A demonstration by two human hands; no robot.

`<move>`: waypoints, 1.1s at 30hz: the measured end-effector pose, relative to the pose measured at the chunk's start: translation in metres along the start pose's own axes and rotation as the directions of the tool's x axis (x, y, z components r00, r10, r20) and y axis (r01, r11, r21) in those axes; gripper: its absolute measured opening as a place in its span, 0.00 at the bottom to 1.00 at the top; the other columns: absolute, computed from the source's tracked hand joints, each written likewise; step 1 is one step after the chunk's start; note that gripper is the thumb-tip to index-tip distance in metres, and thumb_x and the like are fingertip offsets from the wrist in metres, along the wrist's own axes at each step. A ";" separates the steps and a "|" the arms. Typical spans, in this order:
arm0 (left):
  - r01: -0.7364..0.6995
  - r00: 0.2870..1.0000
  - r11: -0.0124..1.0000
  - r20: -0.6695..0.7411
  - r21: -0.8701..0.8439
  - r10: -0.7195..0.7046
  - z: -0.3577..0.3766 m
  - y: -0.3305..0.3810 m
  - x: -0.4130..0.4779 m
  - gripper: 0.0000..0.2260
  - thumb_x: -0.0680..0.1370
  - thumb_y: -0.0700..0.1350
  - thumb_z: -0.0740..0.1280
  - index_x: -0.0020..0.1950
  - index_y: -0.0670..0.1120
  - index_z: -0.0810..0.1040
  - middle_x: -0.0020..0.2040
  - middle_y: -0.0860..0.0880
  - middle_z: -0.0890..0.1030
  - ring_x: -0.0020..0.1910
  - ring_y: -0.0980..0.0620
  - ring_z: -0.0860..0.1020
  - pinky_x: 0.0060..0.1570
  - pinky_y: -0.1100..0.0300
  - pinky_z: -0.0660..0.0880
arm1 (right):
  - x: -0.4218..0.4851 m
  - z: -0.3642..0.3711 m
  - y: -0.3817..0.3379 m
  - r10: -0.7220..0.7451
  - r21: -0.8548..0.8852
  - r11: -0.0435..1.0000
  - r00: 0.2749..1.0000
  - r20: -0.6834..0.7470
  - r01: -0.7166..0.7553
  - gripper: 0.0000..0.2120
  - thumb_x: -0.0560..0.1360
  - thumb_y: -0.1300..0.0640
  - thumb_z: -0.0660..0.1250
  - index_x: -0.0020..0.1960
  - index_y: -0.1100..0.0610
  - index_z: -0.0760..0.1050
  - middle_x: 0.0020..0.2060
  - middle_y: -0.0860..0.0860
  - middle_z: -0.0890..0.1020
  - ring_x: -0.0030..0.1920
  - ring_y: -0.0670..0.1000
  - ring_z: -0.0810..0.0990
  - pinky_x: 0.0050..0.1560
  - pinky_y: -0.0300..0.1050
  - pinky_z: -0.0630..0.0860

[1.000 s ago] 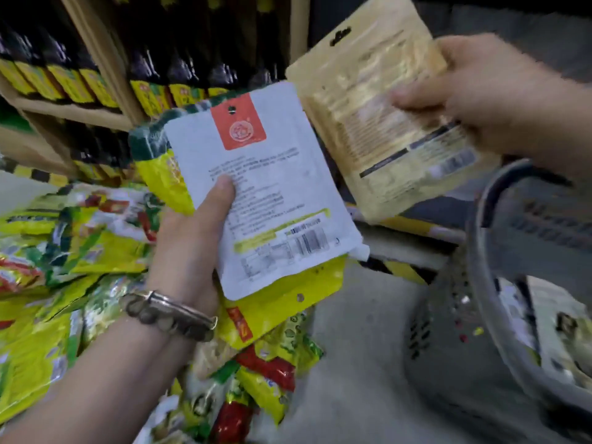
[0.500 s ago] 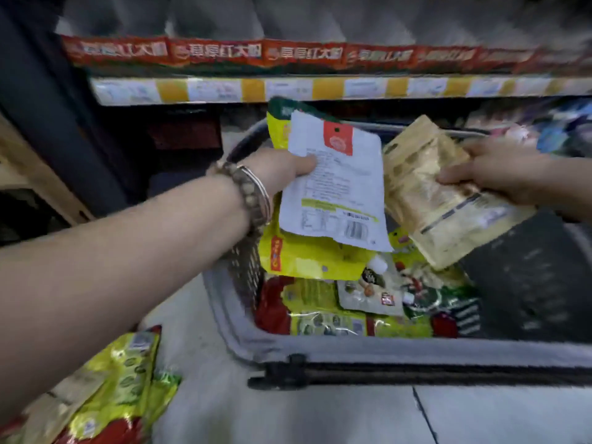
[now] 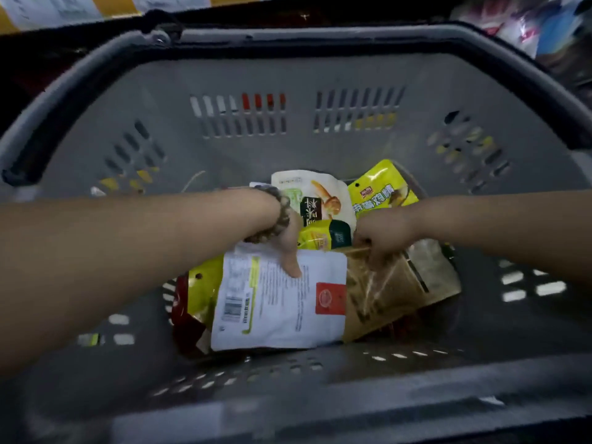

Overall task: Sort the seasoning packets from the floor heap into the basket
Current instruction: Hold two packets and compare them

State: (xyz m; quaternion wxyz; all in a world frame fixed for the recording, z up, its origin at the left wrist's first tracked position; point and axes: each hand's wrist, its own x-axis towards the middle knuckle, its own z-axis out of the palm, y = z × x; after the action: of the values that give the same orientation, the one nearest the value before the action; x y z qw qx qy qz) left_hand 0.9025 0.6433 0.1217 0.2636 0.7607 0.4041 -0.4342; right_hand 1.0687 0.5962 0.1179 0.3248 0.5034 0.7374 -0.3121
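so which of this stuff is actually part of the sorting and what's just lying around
Part of the job:
grey basket
white packet, gripped by the left hand
tan packet, gripped by the right hand
yellow packet already lying at the basket's back

Just lying about:
shelf label strip, top left
blurred goods, top right
bead bracelet on the left wrist

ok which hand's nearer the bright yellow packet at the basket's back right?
Right. The right hand, gripping the tan packet, is just nearside of the bright yellow packet; the left hand is farther left, gripping the white packet.
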 end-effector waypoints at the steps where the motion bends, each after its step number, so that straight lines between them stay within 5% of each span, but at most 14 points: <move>1: 0.002 0.997 0.999 -0.074 0.038 0.001 0.004 0.001 0.003 0.38 0.66 0.62 0.74 0.67 0.43 0.70 0.64 0.46 0.75 0.61 0.44 0.75 0.59 0.52 0.72 | 0.004 0.004 -0.001 0.005 -0.023 1.000 1.000 -0.002 -0.005 0.10 0.72 0.57 0.71 0.51 0.61 0.78 0.35 0.52 0.76 0.36 0.50 0.72 0.28 0.36 0.62; 4: 0.001 0.939 0.984 -0.338 0.178 0.061 0.016 0.000 -0.011 0.43 0.68 0.65 0.70 0.73 0.45 0.57 0.67 0.43 0.69 0.62 0.42 0.72 0.56 0.53 0.71 | 0.001 0.006 -0.002 0.086 -0.118 0.989 0.993 -0.074 -0.095 0.19 0.73 0.49 0.70 0.58 0.59 0.73 0.53 0.56 0.79 0.50 0.54 0.76 0.38 0.42 0.64; 7: 0.016 0.922 0.951 -0.373 0.309 0.106 0.037 -0.009 -0.035 0.45 0.74 0.66 0.61 0.77 0.46 0.39 0.76 0.42 0.52 0.74 0.42 0.58 0.68 0.48 0.63 | -0.010 0.007 0.008 0.145 -0.246 0.953 0.979 -0.146 -0.178 0.36 0.68 0.37 0.70 0.66 0.57 0.64 0.62 0.56 0.71 0.62 0.57 0.72 0.49 0.48 0.70; 10: 0.030 0.945 0.891 -0.303 0.453 0.122 0.062 -0.009 -0.054 0.46 0.74 0.69 0.55 0.74 0.48 0.27 0.75 0.45 0.30 0.76 0.45 0.37 0.74 0.44 0.47 | -0.023 0.017 0.016 0.185 -0.338 0.914 0.972 -0.146 -0.225 0.56 0.64 0.31 0.70 0.76 0.50 0.39 0.76 0.57 0.48 0.75 0.60 0.54 0.68 0.63 0.60; 14: 0.017 0.974 0.891 -0.208 0.454 0.087 0.073 -0.013 -0.051 0.48 0.72 0.72 0.55 0.73 0.49 0.26 0.73 0.44 0.26 0.75 0.44 0.32 0.74 0.42 0.45 | -0.030 0.047 0.006 0.091 -0.399 0.901 0.973 -0.210 -0.170 0.62 0.67 0.37 0.70 0.65 0.47 0.16 0.71 0.53 0.25 0.75 0.59 0.35 0.69 0.69 0.48; 18: -0.017 0.979 0.916 -0.180 0.402 0.097 0.071 -0.017 -0.040 0.48 0.72 0.72 0.55 0.73 0.51 0.27 0.74 0.45 0.27 0.75 0.45 0.32 0.73 0.42 0.43 | -0.008 0.051 -0.003 0.053 -0.415 0.904 0.991 -0.127 -0.102 0.62 0.67 0.36 0.70 0.68 0.52 0.19 0.71 0.55 0.25 0.75 0.60 0.35 0.70 0.66 0.53; 21: -0.034 0.975 0.929 -0.194 0.369 0.113 0.072 -0.018 -0.034 0.48 0.71 0.73 0.55 0.74 0.51 0.28 0.74 0.45 0.28 0.75 0.44 0.33 0.73 0.41 0.42 | 0.011 0.053 -0.002 0.055 -0.416 0.904 0.993 -0.107 -0.095 0.63 0.65 0.32 0.68 0.65 0.56 0.18 0.72 0.56 0.27 0.75 0.60 0.34 0.71 0.67 0.48; 25: -0.069 0.970 0.947 -0.202 0.314 0.138 0.071 -0.020 -0.034 0.48 0.71 0.72 0.57 0.75 0.52 0.31 0.75 0.46 0.30 0.75 0.45 0.34 0.73 0.41 0.41 | 0.011 0.054 -0.001 0.040 -0.431 0.899 0.995 -0.093 -0.077 0.62 0.65 0.31 0.68 0.63 0.55 0.18 0.73 0.56 0.28 0.75 0.59 0.35 0.72 0.65 0.47; 28: -0.094 0.969 0.960 -0.195 0.264 0.149 0.062 -0.019 -0.040 0.47 0.72 0.68 0.61 0.76 0.51 0.34 0.76 0.45 0.33 0.76 0.45 0.36 0.73 0.48 0.40 | 0.002 0.040 -0.001 0.029 -0.386 0.921 0.998 -0.048 -0.046 0.63 0.65 0.34 0.70 0.70 0.52 0.21 0.74 0.54 0.30 0.76 0.57 0.38 0.73 0.61 0.49; 33: -0.138 0.946 0.978 -0.271 0.156 0.177 0.032 -0.023 -0.070 0.42 0.75 0.63 0.62 0.78 0.50 0.41 0.78 0.45 0.42 0.77 0.47 0.47 0.73 0.56 0.50 | -0.031 0.000 -0.012 0.003 -0.262 0.963 0.979 -0.203 -0.057 0.47 0.73 0.38 0.65 0.77 0.49 0.37 0.77 0.53 0.44 0.77 0.55 0.45 0.75 0.53 0.54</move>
State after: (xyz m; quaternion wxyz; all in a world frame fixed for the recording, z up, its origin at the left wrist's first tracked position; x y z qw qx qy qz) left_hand 0.8479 0.6043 0.1657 0.1850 0.8609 0.3453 -0.3246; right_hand 1.0659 0.5756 0.1435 0.3180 0.4953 0.7938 -0.1528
